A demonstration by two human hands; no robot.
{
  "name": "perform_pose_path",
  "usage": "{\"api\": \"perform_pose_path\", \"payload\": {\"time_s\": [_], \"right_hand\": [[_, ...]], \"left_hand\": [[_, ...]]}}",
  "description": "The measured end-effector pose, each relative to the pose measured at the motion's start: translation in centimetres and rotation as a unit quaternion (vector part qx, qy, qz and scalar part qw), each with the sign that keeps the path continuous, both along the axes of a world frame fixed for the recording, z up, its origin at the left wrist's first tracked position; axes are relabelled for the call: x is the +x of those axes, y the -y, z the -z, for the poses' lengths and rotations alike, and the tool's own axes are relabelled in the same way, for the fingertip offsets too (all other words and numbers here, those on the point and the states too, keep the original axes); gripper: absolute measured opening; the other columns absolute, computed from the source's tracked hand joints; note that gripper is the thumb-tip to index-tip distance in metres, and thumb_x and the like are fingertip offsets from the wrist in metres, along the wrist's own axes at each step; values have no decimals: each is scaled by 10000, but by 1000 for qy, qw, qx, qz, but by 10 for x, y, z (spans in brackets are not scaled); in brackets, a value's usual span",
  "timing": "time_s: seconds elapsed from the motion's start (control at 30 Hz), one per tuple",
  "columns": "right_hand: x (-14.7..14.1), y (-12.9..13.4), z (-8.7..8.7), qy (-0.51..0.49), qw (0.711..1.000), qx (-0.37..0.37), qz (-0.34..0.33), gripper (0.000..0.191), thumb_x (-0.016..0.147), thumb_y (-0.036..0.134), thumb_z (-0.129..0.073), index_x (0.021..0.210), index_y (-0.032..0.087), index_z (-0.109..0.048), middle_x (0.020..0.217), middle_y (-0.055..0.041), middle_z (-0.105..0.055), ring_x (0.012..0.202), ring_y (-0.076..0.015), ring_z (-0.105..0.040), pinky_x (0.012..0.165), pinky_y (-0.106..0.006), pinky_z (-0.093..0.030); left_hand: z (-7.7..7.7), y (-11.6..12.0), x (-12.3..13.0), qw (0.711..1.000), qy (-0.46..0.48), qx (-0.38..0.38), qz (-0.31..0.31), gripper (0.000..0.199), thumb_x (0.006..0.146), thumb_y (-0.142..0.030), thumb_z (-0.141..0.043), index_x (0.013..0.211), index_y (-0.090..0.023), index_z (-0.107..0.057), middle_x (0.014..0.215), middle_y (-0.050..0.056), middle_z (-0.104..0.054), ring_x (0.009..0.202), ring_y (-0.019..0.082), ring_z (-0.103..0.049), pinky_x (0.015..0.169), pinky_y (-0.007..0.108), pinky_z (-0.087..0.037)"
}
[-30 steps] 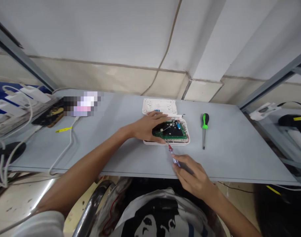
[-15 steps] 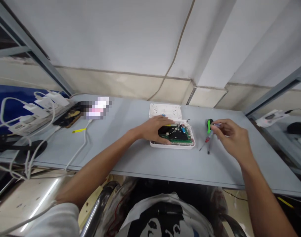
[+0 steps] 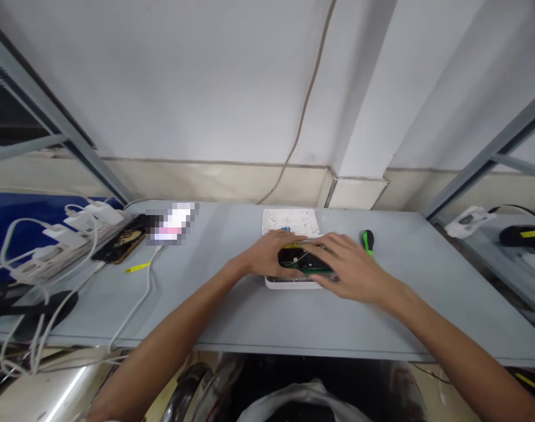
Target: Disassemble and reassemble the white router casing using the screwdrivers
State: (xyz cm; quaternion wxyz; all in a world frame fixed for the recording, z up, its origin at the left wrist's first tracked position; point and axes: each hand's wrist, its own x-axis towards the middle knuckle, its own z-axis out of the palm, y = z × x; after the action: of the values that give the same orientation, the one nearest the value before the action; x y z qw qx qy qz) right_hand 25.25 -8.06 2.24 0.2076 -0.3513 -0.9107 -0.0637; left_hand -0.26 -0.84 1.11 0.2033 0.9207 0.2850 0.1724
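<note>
A white casing lies open on the grey table, with a green circuit board and a thin white wire inside. My left hand rests on the casing's left part, thumb and fingers spread around the board. Over its right part is my right hand, fingers apart; no tool shows in it. Behind the casing sits a white cover, inner side up. A green and black screwdriver lies to the right, its shaft hidden behind my right hand and forearm.
At the left are a power strip with white plugs, a dark phone, a lit, blurred-out device and white cables. A yellow tag hangs on one cable. Metal frame posts stand at both sides.
My right hand has moved left from the screwdrivers to the casing, and its fingers have spread. The head view has tilted up, so the table appears lower. My left hand remains at the casing.
</note>
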Motion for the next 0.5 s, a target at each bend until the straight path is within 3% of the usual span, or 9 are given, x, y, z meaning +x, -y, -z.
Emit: {"api": "perform_pose_path", "payload": {"time_s": [0.1,0.2,0.27,0.37,0.5], "right_hand": [[-29,-6,2,83,996,22,-25,507,993,346,-602,1388,29,-609,1285,-207,-708,1210,-354,-641,1015,-512,-543],[-41,-10,9,146,987,55,-41,371,1010,309,-560,1236,50,-700,1164,-167,-754,1107,-319,-687,973,-464,-553],[-41,-12,13,174,981,75,-49,281,1004,216,-539,1171,95,-730,1111,-132,-770,1031,-285,-706,928,-426,-558],[-35,-12,17,208,971,113,-34,383,937,61,-521,1269,108,-706,1056,-120,-783,919,-268,-719,846,-405,-561],[-28,-12,20,237,949,200,-56,410,905,15,-493,1236,70,-728,964,-138,-795,823,-265,-730,741,-396,-566]], "left_hand": [[0,-3,0,1000,15,5,6,849,760,-588,-845,1490,-256,-565,1389,120,-696,1277,364,-650,1123,540,-454],[1,-5,0,999,19,20,17,817,738,-551,-860,1447,-236,-605,1342,134,-718,1247,377,-671,1090,545,-485],[1,-6,0,999,12,29,28,736,765,-559,-834,1398,-235,-646,1326,141,-726,1252,393,-670,1075,554,-496],[1,-7,-2,999,-3,23,41,624,857,-614,-749,1354,-243,-680,1354,137,-719,1312,398,-638,1087,554,-489],[3,-6,-4,999,-36,0,38,685,903,-685,-685,1455,-286,-619,1447,106,-672,1460,373,-520,1173,542,-422]]}}
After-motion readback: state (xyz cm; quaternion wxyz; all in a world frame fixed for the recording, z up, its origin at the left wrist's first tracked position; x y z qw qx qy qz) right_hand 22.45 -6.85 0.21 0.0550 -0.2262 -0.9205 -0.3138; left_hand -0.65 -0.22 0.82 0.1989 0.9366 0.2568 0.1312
